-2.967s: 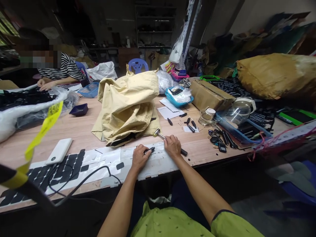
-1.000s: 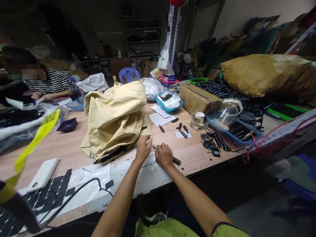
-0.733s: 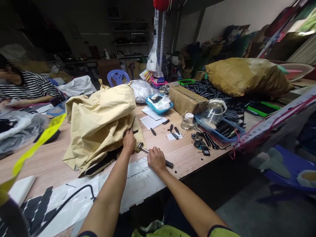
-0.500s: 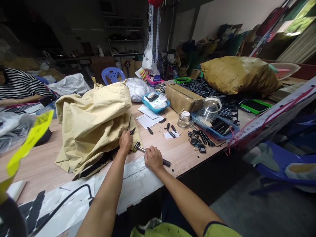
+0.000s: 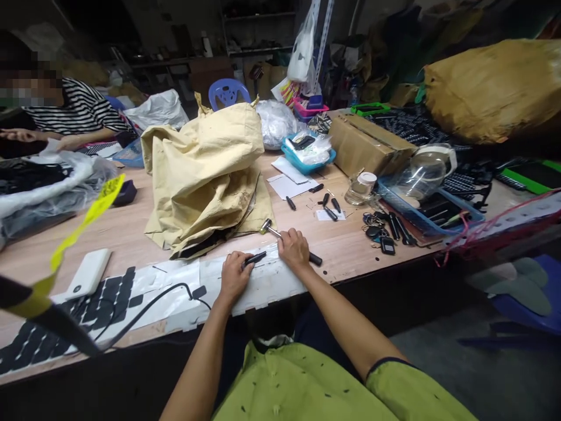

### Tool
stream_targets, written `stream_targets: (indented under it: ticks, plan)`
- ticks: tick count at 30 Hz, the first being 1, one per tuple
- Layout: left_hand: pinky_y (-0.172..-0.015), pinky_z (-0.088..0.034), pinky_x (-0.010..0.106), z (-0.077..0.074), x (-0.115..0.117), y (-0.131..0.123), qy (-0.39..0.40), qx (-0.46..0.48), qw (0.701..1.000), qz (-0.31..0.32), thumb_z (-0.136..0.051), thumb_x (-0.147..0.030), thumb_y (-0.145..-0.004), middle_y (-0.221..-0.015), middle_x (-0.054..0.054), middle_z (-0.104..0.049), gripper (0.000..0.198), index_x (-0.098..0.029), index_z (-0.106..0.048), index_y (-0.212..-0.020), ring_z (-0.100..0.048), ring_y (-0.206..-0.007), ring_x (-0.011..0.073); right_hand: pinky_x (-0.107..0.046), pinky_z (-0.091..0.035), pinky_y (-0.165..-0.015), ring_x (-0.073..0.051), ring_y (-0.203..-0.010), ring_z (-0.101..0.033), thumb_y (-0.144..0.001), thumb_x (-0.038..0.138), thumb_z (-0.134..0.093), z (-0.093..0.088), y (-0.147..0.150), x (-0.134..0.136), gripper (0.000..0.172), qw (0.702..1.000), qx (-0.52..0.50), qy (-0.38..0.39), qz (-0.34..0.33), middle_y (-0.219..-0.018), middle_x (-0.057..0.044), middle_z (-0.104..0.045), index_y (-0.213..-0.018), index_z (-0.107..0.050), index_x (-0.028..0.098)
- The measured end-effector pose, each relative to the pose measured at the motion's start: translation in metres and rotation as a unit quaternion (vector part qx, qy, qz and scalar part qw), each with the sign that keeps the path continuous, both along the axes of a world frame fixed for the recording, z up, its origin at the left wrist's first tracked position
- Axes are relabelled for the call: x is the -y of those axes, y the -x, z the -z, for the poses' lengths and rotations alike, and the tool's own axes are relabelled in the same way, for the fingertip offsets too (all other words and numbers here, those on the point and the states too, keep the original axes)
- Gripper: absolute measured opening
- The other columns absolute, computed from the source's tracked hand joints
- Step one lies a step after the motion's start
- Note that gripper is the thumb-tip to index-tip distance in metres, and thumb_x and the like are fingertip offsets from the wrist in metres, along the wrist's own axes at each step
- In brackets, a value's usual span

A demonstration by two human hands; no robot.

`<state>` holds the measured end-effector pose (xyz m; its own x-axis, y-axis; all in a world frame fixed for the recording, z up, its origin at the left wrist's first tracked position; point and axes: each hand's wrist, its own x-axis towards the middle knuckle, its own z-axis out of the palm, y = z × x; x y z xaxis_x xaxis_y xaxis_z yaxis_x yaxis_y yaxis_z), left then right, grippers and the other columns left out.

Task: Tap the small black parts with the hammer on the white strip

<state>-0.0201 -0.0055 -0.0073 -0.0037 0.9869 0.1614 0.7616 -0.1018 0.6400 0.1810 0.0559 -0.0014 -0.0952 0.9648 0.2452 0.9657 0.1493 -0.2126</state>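
Note:
My left hand (image 5: 235, 276) is closed around a short black pen-like tool (image 5: 255, 258), held low over the white sheet (image 5: 210, 275) at the table's front edge. Just to the right, my right hand (image 5: 293, 248) grips the shaft of a small hammer (image 5: 314, 258). The hammer's metal head points up and left, near the edge of a tan cloth bag (image 5: 205, 169). The bag stands crumpled behind my hands, its dark open mouth facing down toward the front.
Small black tools (image 5: 331, 214), a lidded jar (image 5: 361, 187), keys (image 5: 374, 231) and a blue tray (image 5: 473, 219) lie to the right. A cardboard box (image 5: 368, 143) stands behind them. At left are a white power bank-like block (image 5: 89, 273), a black cable (image 5: 149, 310) and a person in stripes (image 5: 83, 108).
My left hand has drawn back from the bag toward the table's front edge with the black tool in it. The right hand stays on the hammer. My view has turned left and down.

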Motion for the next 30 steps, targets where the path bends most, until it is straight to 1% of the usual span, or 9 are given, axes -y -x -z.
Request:
stream_targets:
  ticks: [5,8,12,15,18,22,26,28,30]
  plan:
    - [-0.087,-0.050,0.036,-0.001,-0.007,-0.008,0.001,-0.005,1.000,-0.009,-0.069,-0.023,-0.082,-0.090,0.002,-0.067,0.019,-0.027,-0.076,-0.099,-0.062,-0.092,0.0222,-0.031,-0.039,-0.076,-0.023,-0.093,-0.052,-0.097,0.024,-0.054,-0.004,-0.007,-0.007,0.020,0.999,-0.012,0.038,0.006,-0.101,-0.009,-0.063,-0.105,-0.072,0.023]
    - [-0.087,-0.050,0.036,-0.001,-0.008,-0.010,0.004,0.005,1.000,-0.023,-0.071,-0.021,-0.081,-0.091,0.003,-0.068,0.018,-0.025,-0.075,-0.098,-0.062,-0.093,0.0223,-0.029,-0.041,-0.077,-0.022,-0.093,-0.055,-0.096,0.022,-0.053,-0.008,-0.012,-0.005,0.022,0.998,-0.055,0.033,-0.005,-0.099,-0.008,-0.065,-0.106,-0.073,0.024]
    - [-0.089,-0.051,0.037,0.001,-0.009,-0.013,0.008,0.022,0.999,-0.032,-0.071,-0.020,-0.080,-0.093,0.003,-0.069,0.014,-0.025,-0.073,-0.093,-0.062,-0.095,0.0227,-0.028,-0.046,-0.083,-0.020,-0.096,-0.061,-0.096,0.023,-0.050,-0.006,-0.015,0.018,0.028,0.987,-0.145,-0.004,-0.063,-0.100,-0.006,-0.069,-0.113,-0.073,0.025]
    - [-0.089,-0.050,0.037,0.000,-0.009,-0.016,0.015,0.030,0.999,-0.038,-0.071,-0.019,-0.079,-0.093,0.002,-0.069,0.014,-0.025,-0.073,-0.092,-0.062,-0.095,0.0223,-0.027,-0.050,-0.088,-0.018,-0.100,-0.066,-0.096,0.021,-0.049,-0.003,-0.014,0.043,0.033,0.969,-0.212,-0.012,-0.130,-0.108,-0.004,-0.073,-0.120,-0.071,0.026]
    - [-0.089,-0.050,0.036,-0.001,-0.010,-0.019,0.019,0.032,0.998,-0.044,-0.071,-0.019,-0.079,-0.093,0.002,-0.068,0.014,-0.025,-0.072,-0.091,-0.062,-0.095,0.0222,-0.027,-0.052,-0.091,-0.016,-0.103,-0.067,-0.096,0.019,-0.047,-0.004,-0.011,0.062,0.039,0.955,-0.246,-0.012,-0.168,-0.112,-0.004,-0.074,-0.127,-0.069,0.028]
    - [-0.089,-0.049,0.036,-0.002,-0.010,-0.021,0.019,0.025,0.998,-0.054,-0.072,-0.016,-0.078,-0.093,0.002,-0.068,0.015,-0.026,-0.072,-0.089,-0.062,-0.096,0.0224,-0.028,-0.053,-0.095,-0.017,-0.106,-0.068,-0.098,0.020,-0.044,-0.007,-0.008,0.074,0.041,0.947,-0.267,0.006,-0.179,-0.113,-0.005,-0.074,-0.131,-0.067,0.027]
    - [-0.086,-0.048,0.036,-0.003,-0.010,-0.023,0.021,0.025,0.998,-0.057,-0.071,-0.016,-0.078,-0.092,0.002,-0.068,0.012,-0.025,-0.071,-0.086,-0.063,-0.096,0.0227,-0.030,-0.056,-0.091,-0.018,-0.101,-0.069,-0.097,0.019,-0.046,-0.002,-0.008,0.078,0.042,0.953,-0.250,0.044,-0.167,-0.107,-0.005,-0.074,-0.131,-0.068,0.029]
    - [-0.087,-0.048,0.036,-0.004,-0.010,-0.023,0.020,0.028,0.998,-0.056,-0.070,-0.016,-0.078,-0.092,0.002,-0.069,0.012,-0.025,-0.072,-0.087,-0.063,-0.096,0.0228,-0.030,-0.056,-0.091,-0.018,-0.100,-0.069,-0.097,0.019,-0.045,0.001,-0.009,0.077,0.042,0.954,-0.252,0.040,-0.155,-0.106,-0.005,-0.074,-0.130,-0.069,0.029]
    - [-0.088,-0.048,0.036,-0.003,-0.010,-0.023,0.015,0.028,0.998,-0.053,-0.071,-0.015,-0.078,-0.092,0.003,-0.069,0.013,-0.025,-0.072,-0.087,-0.063,-0.096,0.0228,-0.030,-0.056,-0.093,-0.018,-0.104,-0.069,-0.098,0.021,-0.043,0.003,-0.011,0.075,0.042,0.953,-0.264,0.014,-0.150,-0.109,-0.006,-0.074,-0.130,-0.069,0.027]
